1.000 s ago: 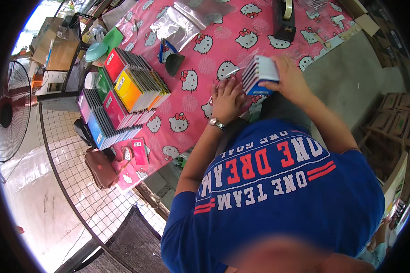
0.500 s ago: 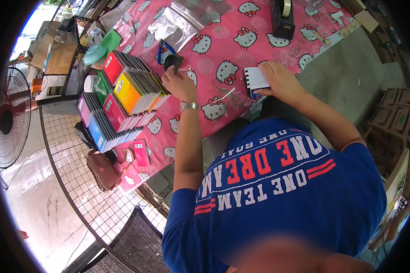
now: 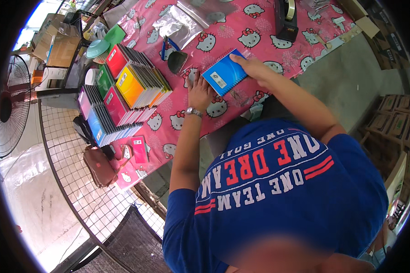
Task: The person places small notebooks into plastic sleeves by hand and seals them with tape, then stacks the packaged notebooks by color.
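A: Daylight, bright and even; strongest at upper left of the frame, where the floor [image 3: 29, 195] washes pale.

B: Fisheye bends edges toward a black rim. Bottom centre blurred; glare on clear bags [image 3: 182, 22] at top.

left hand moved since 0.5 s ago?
Yes. The left hand pulled back from the dark scoop toward the person, now flat on the pink tablecloth.

one blue spiral-bound notebook [image 3: 224, 73], small, with a pale label on its cover (label too small to make out). it lies flat and cover-up on the pink patterned tablecloth [image 3: 241, 34], turned at a diagonal, binding along its far-left edge. position: centre of the table, right of the upright rows of coloured notebooks [image 3: 118, 93].
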A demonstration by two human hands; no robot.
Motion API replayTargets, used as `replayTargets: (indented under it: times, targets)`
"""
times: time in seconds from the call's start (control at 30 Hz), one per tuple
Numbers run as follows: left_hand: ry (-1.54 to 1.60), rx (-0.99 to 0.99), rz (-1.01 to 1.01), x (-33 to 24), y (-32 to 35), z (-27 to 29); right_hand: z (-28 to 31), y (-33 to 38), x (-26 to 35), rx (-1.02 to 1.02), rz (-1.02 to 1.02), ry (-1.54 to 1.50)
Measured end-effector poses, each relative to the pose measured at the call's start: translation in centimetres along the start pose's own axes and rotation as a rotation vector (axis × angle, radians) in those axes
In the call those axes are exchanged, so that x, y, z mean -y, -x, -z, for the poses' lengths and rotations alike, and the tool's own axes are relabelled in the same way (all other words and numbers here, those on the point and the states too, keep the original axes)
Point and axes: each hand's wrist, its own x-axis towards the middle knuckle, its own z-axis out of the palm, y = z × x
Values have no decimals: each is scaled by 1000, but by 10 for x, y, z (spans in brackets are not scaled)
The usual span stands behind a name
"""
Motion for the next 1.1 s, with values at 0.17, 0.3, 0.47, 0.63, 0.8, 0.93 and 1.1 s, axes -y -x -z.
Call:
replayTargets:
  times: [0.17, 0.3, 0.47, 0.63, 0.8, 0.93, 1.1]
  targets:
    - [-41, -33, -38, 11, -4, 12, -6, -26, -14, -66, -142, 320]
    - [-120, -6, -3, 19, 0, 15, -13, -15, 1, -10, -214, 205]
    - [-180, 43, -44, 25, -9, 22, -12, -22, 13, 21, -101, 142]
    - [-258, 125, -99, 31, -10, 32, -18, -31, 20, -15, -178, 107]
    - [-181, 98, -129, 21, -11, 39, -13, -31, 13, -42, -174, 135]
    - [-134, 73, -150, 21, -10, 42, -17, -37, 10, -21, -192, 136]
    - [650, -173, 130, 27, -32, 51, -27, -56, -2, -59, -138, 286]
